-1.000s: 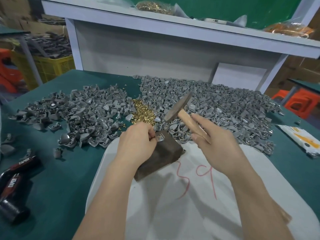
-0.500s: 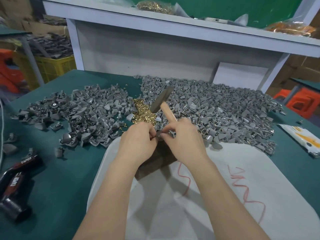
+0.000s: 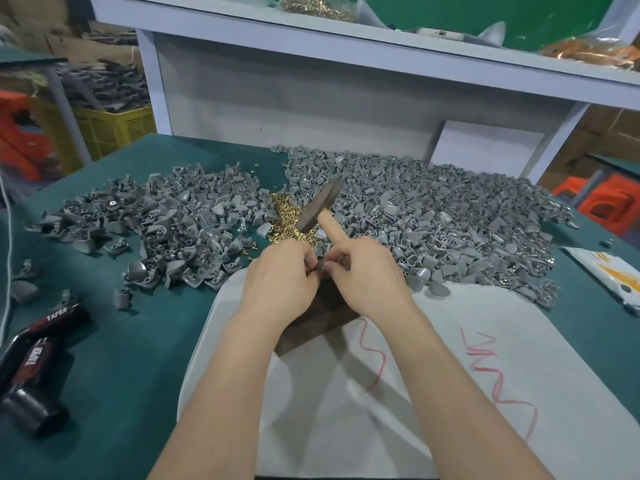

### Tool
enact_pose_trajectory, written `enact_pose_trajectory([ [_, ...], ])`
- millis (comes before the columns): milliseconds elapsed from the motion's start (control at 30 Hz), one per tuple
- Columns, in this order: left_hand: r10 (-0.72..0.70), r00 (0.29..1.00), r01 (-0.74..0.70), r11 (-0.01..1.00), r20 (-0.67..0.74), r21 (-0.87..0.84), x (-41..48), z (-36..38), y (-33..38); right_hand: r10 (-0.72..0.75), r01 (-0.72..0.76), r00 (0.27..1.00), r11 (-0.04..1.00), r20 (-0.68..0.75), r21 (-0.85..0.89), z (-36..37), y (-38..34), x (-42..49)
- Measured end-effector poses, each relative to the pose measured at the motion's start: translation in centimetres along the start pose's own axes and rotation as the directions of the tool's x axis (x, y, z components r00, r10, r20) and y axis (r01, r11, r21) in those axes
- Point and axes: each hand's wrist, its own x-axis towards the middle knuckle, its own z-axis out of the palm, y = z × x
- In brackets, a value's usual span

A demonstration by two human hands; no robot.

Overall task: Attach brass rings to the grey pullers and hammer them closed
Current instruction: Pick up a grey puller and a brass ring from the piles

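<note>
Two hands: left hand [image 3: 282, 271], right hand [image 3: 367, 275] pinch small piece [image 3: 323, 267] over block [image 3: 322, 317] to fit it
Hammer [image 3: 320, 206]: tucked in right hand, ready

On the green felt-covered table [image 3: 131, 358] a white cloth sheet [image 3: 467, 358] is spread at the near edge, and a dark wooden block [image 3: 322, 323] is laid on its far part. Behind the sheet a heap of small brass rings [image 3: 284, 216] is placed between the left pile of grey plastic pullers [image 3: 166, 226] and the wider right pile [image 3: 450, 220]. Above the block a small grey piece [image 3: 322, 269] is pinched between the left hand [image 3: 280, 277] and the right hand [image 3: 369, 277]; the wooden-handled hammer [image 3: 330, 225] is also held in the right one, its head over the rings.
</note>
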Motion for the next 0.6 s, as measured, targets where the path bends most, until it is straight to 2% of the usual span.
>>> enact_pose_trajectory([
  [333, 0.009, 1.0, -0.009, 1.0, -0.011, 0.014, 0.0, 0.0, 0.0, 0.011, -0.012, 1.0, 0.999, 0.014, 0.047, 0.2, 0.2, 0.2],
  [400, 0.01, 1.0, -0.01, 1.0, -0.007, 0.015, 0.0, 0.0, 0.0, 0.011, -0.012, 1.0, 0.995, 0.014, 0.1, 0.2, 0.4, 0.1],
  [500, 0.001, 1.0, -0.001, 1.0, -0.002, 0.025, -0.1, -0.1, 0.1, -0.027, 0.04, 0.998, 0.963, -0.053, 0.266, -1.0, 1.1, -0.8],
  [600, -0.007, 1.0, 0.007, 1.0, 0.004, 0.015, 0.0, 0.0, 0.1, -0.087, 0.132, 0.978, 0.963, -0.191, 0.235, -3.2, 1.8, -2.5],
])
